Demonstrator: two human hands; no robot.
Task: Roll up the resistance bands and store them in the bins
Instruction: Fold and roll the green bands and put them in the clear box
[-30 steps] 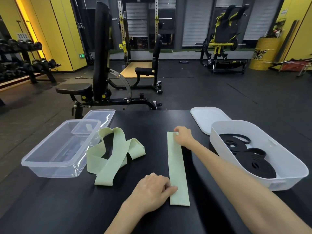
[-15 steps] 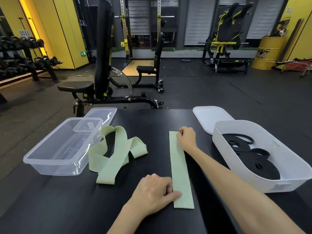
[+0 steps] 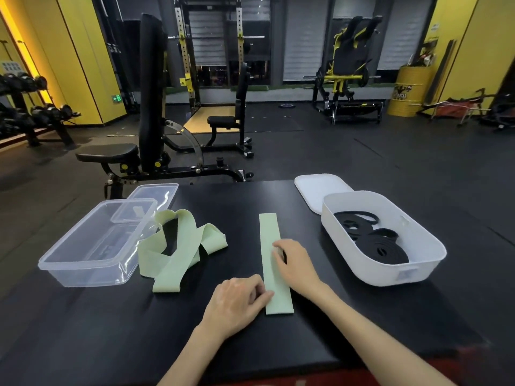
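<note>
Green band (image 3: 269,232) — midsection partly hidden under the right hand (image 3: 296,263) — fingers (image 3: 278,251) blurred.

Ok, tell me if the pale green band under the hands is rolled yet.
Not rolled: the pale green band lies flat and straight on the black table.

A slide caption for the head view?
Left hand and right hand touch a flat green band on the table.
</note>
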